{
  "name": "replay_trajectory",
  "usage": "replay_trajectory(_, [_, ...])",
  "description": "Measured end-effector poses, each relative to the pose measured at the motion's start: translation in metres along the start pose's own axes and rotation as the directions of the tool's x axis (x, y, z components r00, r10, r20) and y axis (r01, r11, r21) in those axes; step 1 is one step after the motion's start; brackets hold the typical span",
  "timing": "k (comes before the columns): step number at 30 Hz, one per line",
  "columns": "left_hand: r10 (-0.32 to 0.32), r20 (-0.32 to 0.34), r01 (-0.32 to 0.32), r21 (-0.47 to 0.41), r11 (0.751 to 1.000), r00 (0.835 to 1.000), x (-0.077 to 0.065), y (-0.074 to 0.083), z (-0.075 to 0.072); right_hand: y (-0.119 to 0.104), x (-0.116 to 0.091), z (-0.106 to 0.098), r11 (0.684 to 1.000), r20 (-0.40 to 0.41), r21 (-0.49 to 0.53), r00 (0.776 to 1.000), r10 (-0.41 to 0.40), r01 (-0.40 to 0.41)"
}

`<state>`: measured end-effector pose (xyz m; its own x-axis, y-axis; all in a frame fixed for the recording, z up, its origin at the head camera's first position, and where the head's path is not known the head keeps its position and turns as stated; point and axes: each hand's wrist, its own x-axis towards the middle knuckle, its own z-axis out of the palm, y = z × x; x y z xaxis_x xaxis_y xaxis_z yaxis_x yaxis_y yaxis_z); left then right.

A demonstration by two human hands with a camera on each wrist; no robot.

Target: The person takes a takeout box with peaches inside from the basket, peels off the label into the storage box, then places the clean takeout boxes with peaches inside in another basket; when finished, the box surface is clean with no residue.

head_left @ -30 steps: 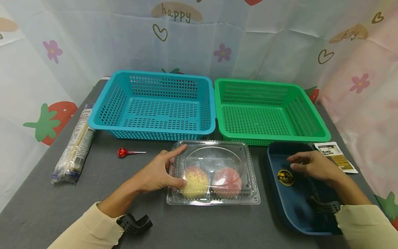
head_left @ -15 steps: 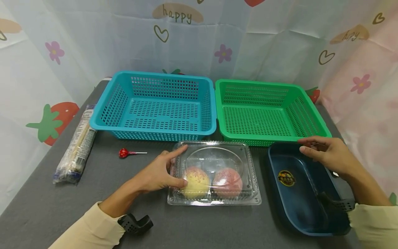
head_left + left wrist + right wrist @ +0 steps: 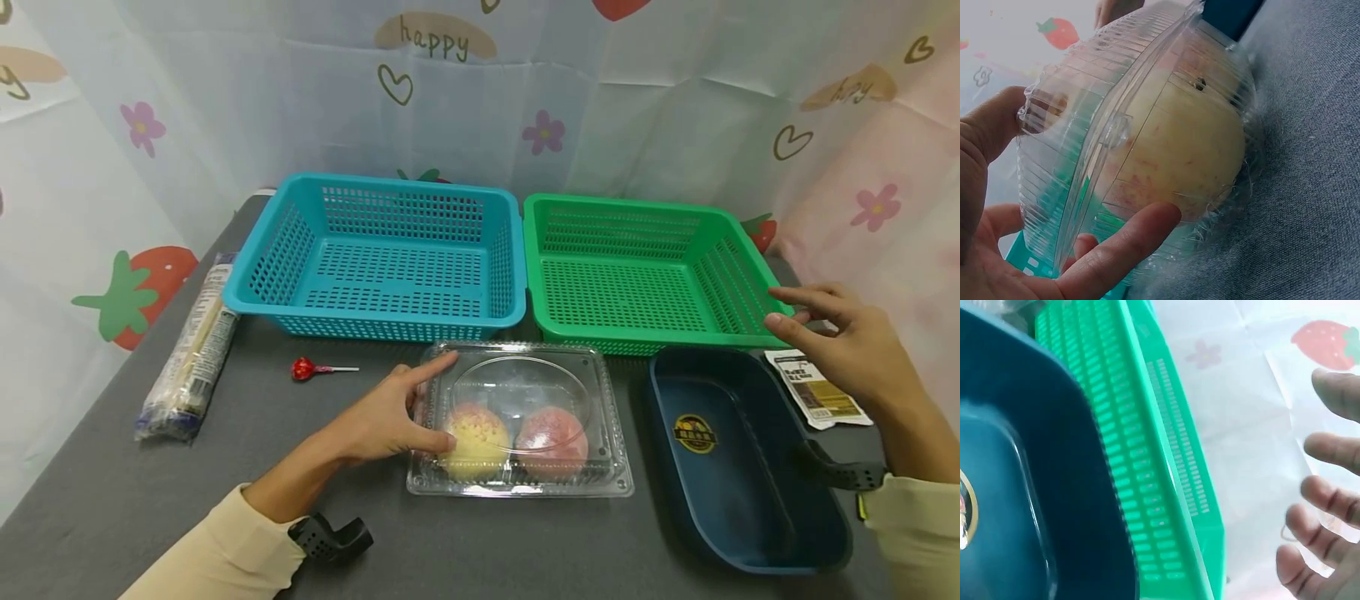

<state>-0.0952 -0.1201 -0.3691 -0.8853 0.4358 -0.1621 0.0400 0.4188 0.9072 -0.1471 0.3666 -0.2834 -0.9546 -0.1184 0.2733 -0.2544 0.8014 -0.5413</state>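
Note:
My left hand (image 3: 392, 414) grips the left side of a clear plastic clamshell box (image 3: 609, 417), thumb at the front and index finger along the back. Inside the box sit two round fruit-like things, a yellow one with reddish speckles (image 3: 474, 446) and a pink one (image 3: 553, 446). The left wrist view shows the speckled yellow one (image 3: 1179, 144) close behind a fingertip, through the clear wall. My right hand (image 3: 855, 346) hovers with loosely spread fingers by the right end of the green basket (image 3: 660, 339), holding nothing. Below it lies a white and brown packet (image 3: 817, 392).
A dark blue tub (image 3: 742, 483) with a round gold label stands right of the box. Behind is a blue basket (image 3: 375, 321) beside the green one. To the left lie a red lollipop (image 3: 303, 369) and a long wrapped package (image 3: 191, 358). A printed curtain (image 3: 600, 100) hangs behind.
My right hand has moved up and right, from over the dark blue tub to beside the green basket, uncovering the packet. My left hand stays on the clamshell box.

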Motion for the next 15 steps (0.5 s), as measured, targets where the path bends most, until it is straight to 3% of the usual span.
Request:
replay_trajectory(8, [-0.011, 0.018, 0.012, -0.005, 1.000, 1.000, 0.000, 0.000, 0.002, 0.010, 0.007, -0.004, 0.996, 0.006, -0.062, 0.997, 0.071, -0.070])
replay_trajectory(15, [0.009, 0.030, -0.008, -0.037, 0.999, 0.999, -0.001, -0.002, 0.000, 0.032, 0.012, 0.002, 0.991, 0.087, -0.095, 0.991, 0.100, -0.092])
